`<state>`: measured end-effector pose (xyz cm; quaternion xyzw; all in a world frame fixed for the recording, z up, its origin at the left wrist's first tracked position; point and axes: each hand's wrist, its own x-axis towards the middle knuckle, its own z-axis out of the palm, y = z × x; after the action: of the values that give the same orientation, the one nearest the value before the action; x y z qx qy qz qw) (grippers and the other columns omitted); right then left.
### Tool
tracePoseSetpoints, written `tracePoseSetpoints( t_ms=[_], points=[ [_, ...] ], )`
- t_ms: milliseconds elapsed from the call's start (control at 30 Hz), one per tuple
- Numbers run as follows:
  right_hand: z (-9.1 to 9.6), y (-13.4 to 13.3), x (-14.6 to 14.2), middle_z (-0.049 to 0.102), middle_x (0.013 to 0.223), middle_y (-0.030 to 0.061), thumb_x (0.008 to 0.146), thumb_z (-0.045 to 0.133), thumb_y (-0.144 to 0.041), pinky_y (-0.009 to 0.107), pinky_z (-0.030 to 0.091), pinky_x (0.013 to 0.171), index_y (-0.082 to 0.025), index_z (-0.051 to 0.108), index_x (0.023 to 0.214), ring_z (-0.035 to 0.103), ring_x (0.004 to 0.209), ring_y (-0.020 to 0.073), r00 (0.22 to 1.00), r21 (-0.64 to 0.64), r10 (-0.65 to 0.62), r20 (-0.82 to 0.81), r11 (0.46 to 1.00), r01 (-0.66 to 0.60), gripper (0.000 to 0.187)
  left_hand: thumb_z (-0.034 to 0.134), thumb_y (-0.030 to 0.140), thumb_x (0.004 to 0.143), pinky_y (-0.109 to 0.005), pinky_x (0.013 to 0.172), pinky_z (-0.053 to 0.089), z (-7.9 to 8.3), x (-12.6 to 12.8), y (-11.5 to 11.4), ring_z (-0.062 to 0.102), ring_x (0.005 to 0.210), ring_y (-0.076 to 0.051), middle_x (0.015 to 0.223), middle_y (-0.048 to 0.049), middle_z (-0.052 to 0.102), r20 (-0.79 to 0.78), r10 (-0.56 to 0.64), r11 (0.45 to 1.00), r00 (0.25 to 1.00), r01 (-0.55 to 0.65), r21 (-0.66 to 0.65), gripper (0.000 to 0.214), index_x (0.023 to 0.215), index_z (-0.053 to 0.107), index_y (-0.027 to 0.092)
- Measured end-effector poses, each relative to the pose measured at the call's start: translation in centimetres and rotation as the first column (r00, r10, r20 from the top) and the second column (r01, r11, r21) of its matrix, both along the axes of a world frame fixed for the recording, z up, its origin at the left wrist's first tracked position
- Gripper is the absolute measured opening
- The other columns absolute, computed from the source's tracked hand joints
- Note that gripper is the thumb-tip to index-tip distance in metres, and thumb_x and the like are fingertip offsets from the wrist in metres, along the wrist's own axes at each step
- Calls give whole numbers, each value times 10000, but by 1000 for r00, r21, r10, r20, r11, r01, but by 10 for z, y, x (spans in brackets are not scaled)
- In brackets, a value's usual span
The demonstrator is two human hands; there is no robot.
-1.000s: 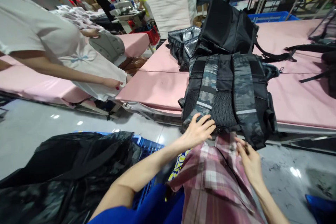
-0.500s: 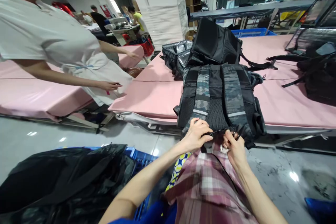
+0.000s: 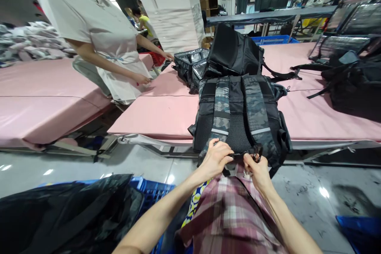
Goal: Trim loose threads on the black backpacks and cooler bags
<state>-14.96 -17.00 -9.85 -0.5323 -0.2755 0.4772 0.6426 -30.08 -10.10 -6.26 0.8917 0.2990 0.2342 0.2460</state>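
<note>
A black and grey camouflage backpack (image 3: 235, 115) lies with its two shoulder straps facing up, its near end hanging over the table edge against my plaid apron (image 3: 232, 210). My left hand (image 3: 216, 158) pinches a thin black strap (image 3: 238, 154) at that near end, thumb and fingers closed. Close by on the right, my right hand (image 3: 256, 166) is closed on the same strap. A small dark looped piece shows at its fingers, too small to name, with a bit of white below. Behind the backpack rests another black bag (image 3: 229, 53).
A pink-covered table (image 3: 154, 117) carries an open silver-lined bag (image 3: 190, 63) and black bags (image 3: 351, 83) at right. A co-worker in white (image 3: 110, 35) stands left, one hand by the lined bag. Lower left, a blue crate (image 3: 154, 188) stands beneath dark bags (image 3: 68, 210).
The view has shifted, and the co-worker has come closer to the table, one hand reaching the silver-lined bag. Both my hands stay at the backpack's near end, still gripping.
</note>
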Motion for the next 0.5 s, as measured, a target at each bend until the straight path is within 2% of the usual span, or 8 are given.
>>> tracePoseSetpoints(
  t_ms=[167, 300, 367, 433, 500],
  points=[
    [-7, 0, -5, 363, 409, -52, 669, 661, -457, 208, 207, 369, -161, 503, 498, 269, 379, 57, 999, -71, -35, 15, 997, 36, 377, 472, 199, 846, -424, 995, 222, 1, 9, -3, 563, 889, -151, 847, -5, 668, -2, 104, 993, 995, -104, -53, 170, 846, 642, 191],
    [-17, -8, -29, 516, 551, -22, 620, 688, -322, 216, 339, 475, -149, 615, 641, 403, 504, 88, 999, -76, -32, 10, 997, 33, 190, 485, 223, 841, -427, 984, 228, 6, 21, -6, 566, 858, -149, 842, 3, 673, -30, 196, 968, 980, -198, -154, 173, 843, 656, 201],
    [-20, -13, -42, 540, 601, -22, 579, 711, -274, 220, 361, 526, -150, 634, 684, 425, 560, 95, 1000, -70, 3, -11, 998, -3, 180, 504, 235, 832, -429, 984, 233, 8, 25, -6, 568, 857, -152, 852, 0, 679, -39, 220, 957, 975, -223, -185, 161, 840, 662, 204],
    [-20, -18, -49, 491, 555, -37, 571, 725, -281, 212, 335, 511, -150, 586, 601, 386, 543, 82, 998, -66, 35, -43, 997, -38, 193, 524, 239, 822, -435, 989, 235, 11, 27, -5, 572, 864, -158, 847, -4, 683, -45, 226, 950, 973, -230, -209, 146, 830, 665, 203],
    [-15, -23, -48, 422, 497, -49, 582, 733, -319, 204, 287, 467, -153, 500, 518, 334, 498, 64, 994, -62, 73, -87, 995, -79, 293, 542, 240, 813, -442, 996, 240, 15, 25, -3, 579, 874, -165, 860, -5, 687, -33, 212, 948, 977, -213, -236, 140, 869, 666, 209]
  ],
)
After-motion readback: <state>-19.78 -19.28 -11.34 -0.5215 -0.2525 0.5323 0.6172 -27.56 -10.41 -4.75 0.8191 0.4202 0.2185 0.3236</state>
